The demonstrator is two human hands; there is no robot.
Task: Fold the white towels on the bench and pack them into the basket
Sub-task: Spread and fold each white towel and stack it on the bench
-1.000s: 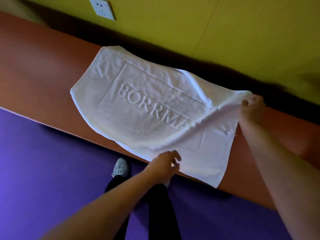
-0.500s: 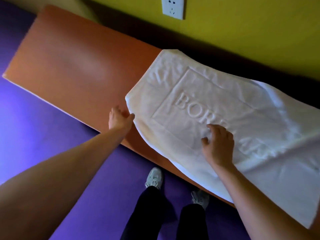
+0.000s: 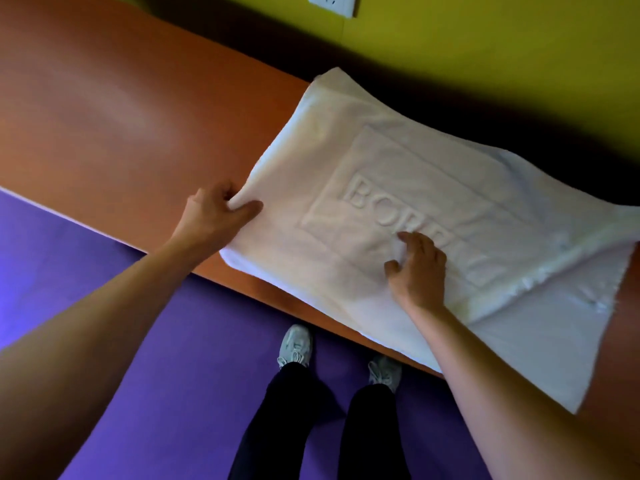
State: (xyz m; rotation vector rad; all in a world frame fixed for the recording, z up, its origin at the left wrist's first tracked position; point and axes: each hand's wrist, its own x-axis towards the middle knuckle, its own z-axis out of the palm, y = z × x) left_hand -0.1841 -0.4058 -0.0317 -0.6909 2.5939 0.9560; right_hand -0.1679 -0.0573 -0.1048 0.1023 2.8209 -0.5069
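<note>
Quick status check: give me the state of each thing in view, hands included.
white towel: spread on the bench, right end already folded over, near edge overhanging.
left hand: pinches the towel's left edge.
right hand: rests on the towel's middle, fingers slightly bent.
bench: left part bare.

One towel [image 3: 398,161], one bench [image 3: 121,109], two hands.
</note>
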